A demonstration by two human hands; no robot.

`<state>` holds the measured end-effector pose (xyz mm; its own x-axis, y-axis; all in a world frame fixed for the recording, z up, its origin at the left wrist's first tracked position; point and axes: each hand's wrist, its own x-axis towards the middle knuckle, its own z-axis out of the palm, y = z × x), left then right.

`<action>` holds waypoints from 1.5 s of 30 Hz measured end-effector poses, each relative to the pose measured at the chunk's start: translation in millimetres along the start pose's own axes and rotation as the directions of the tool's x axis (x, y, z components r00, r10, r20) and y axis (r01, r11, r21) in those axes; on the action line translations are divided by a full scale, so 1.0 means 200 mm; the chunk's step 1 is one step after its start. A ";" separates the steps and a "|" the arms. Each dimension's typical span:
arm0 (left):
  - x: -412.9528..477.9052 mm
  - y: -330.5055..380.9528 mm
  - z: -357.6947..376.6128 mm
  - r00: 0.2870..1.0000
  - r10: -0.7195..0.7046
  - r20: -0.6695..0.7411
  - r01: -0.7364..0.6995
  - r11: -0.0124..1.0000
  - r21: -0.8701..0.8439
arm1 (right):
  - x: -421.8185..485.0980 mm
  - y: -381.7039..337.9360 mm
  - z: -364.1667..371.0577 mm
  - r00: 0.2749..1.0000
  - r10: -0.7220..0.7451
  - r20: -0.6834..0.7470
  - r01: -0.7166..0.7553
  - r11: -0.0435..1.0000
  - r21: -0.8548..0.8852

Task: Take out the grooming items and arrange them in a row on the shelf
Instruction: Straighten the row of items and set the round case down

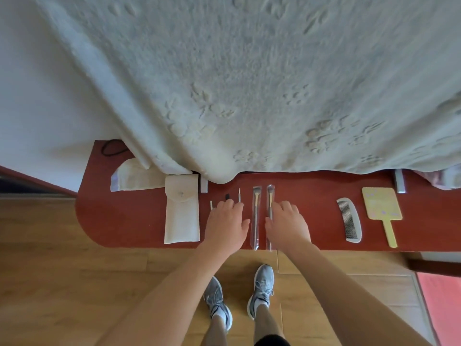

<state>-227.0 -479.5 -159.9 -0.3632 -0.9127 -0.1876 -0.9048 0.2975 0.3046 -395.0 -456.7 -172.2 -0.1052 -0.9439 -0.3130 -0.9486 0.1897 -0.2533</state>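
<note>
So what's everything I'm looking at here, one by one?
shelf: one, red-brown, across the middle
blanket: one, cream, hanging over the shelf's far edge
pouch: one, cream, left on the shelf
bag: one, whitish, behind the pouch
cord: one, black, far left corner
small tools: three, pale and black, by the left hand
brushes: two, in clear sleeves, centre
comb: one, white, right
mirror: one, yellow, far right
floor: wood, below
shoes: two, grey
left hand: flat on the small tools
right hand: flat on the right brush
</note>
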 end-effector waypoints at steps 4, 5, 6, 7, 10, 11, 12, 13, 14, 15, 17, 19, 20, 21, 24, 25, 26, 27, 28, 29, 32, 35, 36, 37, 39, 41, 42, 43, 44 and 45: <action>0.06 0.05 0.06 0.999 -0.049 0.007 0.050 0.999 -0.015 | 0.02 0.04 0.04 0.999 0.002 -0.035 -0.001 0.999 0.048; 0.07 0.06 0.07 0.998 -0.054 0.012 0.054 0.998 -0.011 | 0.02 0.04 0.05 0.999 0.003 -0.038 -0.001 0.998 0.057; 0.08 0.07 0.08 0.998 -0.058 0.016 0.058 0.998 -0.005 | 0.02 0.05 0.05 0.999 0.002 -0.040 0.001 0.998 0.064; 0.09 0.08 0.09 0.998 -0.063 0.020 0.064 0.998 -0.003 | 0.02 0.05 0.06 0.999 -0.002 -0.046 0.006 0.997 0.071; 0.11 0.12 0.12 0.997 -0.070 0.031 0.070 0.998 -0.004 | 0.03 0.05 0.07 0.997 -0.015 -0.076 0.022 0.995 0.095; 0.12 0.12 0.13 0.997 -0.072 0.036 0.072 0.997 -0.002 | 0.03 0.05 0.07 0.997 -0.016 -0.079 0.024 0.995 0.102; 0.12 0.13 0.14 0.996 -0.076 0.042 0.076 0.997 -0.002 | 0.03 0.05 0.07 0.997 -0.015 -0.079 0.023 0.994 0.107; 0.13 0.13 0.14 0.995 -0.083 0.048 0.083 0.997 -0.004 | 0.03 0.05 0.07 0.997 -0.012 -0.077 0.020 0.993 0.114; 0.13 0.14 0.14 0.995 -0.090 0.052 0.090 0.996 -0.009 | 0.03 0.05 0.07 0.997 -0.009 -0.075 0.018 0.992 0.124; 0.14 0.14 0.15 0.994 -0.097 0.057 0.098 0.995 -0.014 | 0.04 0.04 0.07 0.997 -0.007 -0.072 0.017 0.991 0.135; 0.15 0.14 0.15 0.992 -0.107 0.065 0.109 0.994 -0.019 | 0.04 0.04 0.07 0.999 -0.007 -0.053 0.015 0.989 0.148; 0.16 0.14 0.15 0.991 -0.112 0.067 0.114 0.993 -0.024 | 0.05 0.03 0.07 0.999 -0.005 -0.038 0.011 0.990 0.140; 0.16 0.14 0.15 0.991 -0.114 0.067 0.117 0.993 -0.029 | 0.05 0.04 0.07 0.999 -0.002 -0.038 0.007 0.991 0.136; 0.16 0.14 0.16 0.991 -0.116 0.064 0.118 0.992 -0.035 | 0.05 0.04 0.07 0.999 0.004 -0.042 0.001 0.991 0.133; 0.16 0.15 0.16 0.992 -0.108 0.057 0.111 0.992 -0.055 | 0.06 0.05 0.05 0.998 0.019 -0.055 -0.011 0.991 0.132; 0.17 0.16 0.17 0.993 -0.103 0.050 0.106 0.992 -0.067 | 0.06 0.06 0.05 0.998 0.023 -0.057 -0.016 0.991 0.136; 0.17 0.17 0.17 0.994 -0.097 0.041 0.100 0.992 -0.081 | 0.06 0.07 0.04 0.998 0.029 -0.060 -0.020 0.990 0.138; 0.17 0.18 0.17 0.995 -0.090 0.033 0.093 0.991 -0.092 | 0.06 0.08 0.04 0.998 0.033 -0.062 -0.024 0.990 0.140; 0.17 0.19 0.18 0.996 -0.084 0.026 0.086 0.991 -0.099 | 0.06 0.09 0.04 0.997 0.037 -0.064 -0.028 0.990 0.140; 0.18 0.20 0.18 0.997 -0.079 0.023 0.081 0.991 -0.105 | 0.06 0.10 0.04 0.997 0.039 -0.065 -0.030 0.990 0.140; 0.18 0.22 0.19 0.997 -0.074 0.024 0.076 0.991 -0.111 | 0.06 0.13 0.04 0.997 0.042 -0.061 -0.034 0.990 0.139; 0.20 0.25 0.21 0.997 -0.072 0.021 0.074 0.991 -0.111 | 0.06 0.16 0.03 0.997 0.052 -0.053 -0.044 0.988 0.150; 0.20 0.26 0.21 0.997 -0.074 0.021 0.076 0.991 -0.111 | 0.06 0.16 0.03 0.997 0.055 -0.050 -0.046 0.987 0.156; 0.21 0.27 0.21 0.997 -0.077 0.022 0.079 0.990 -0.113 | 0.05 0.17 0.03 0.997 0.055 -0.048 -0.047 0.986 0.160; 0.21 0.28 0.22 0.996 -0.083 0.022 0.085 0.989 -0.119 | 0.05 0.18 0.02 0.997 0.054 -0.046 -0.046 0.985 0.165; 0.21 0.29 0.22 0.996 -0.085 0.018 0.087 0.989 -0.120 | 0.05 0.19 0.02 0.998 0.054 -0.043 -0.046 0.985 0.169; 0.21 0.30 0.22 0.996 -0.087 0.018 0.089 0.989 -0.119 | 0.05 0.19 0.02 0.998 0.053 -0.043 -0.045 0.985 0.169; 0.21 0.30 0.22 0.996 -0.089 0.020 0.091 0.989 -0.118 | 0.06 0.19 0.02 0.998 0.050 -0.042 -0.043 0.985 0.169; 0.21 0.30 0.21 0.996 -0.090 0.022 0.092 0.989 -0.118 | 0.06 0.19 0.02 0.998 0.048 -0.041 -0.040 0.985 0.170; 0.21 0.30 0.21 0.996 -0.090 0.025 0.092 0.989 -0.117 | 0.06 0.19 0.02 0.998 0.047 -0.040 -0.039 0.984 0.172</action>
<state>-305.4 -487.4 -189.7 -0.2860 -0.9285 -0.2369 -0.9021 0.1774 0.3934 -430.3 -459.8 -188.6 -0.1614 -0.9441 -0.2875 -0.8783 0.2703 -0.3945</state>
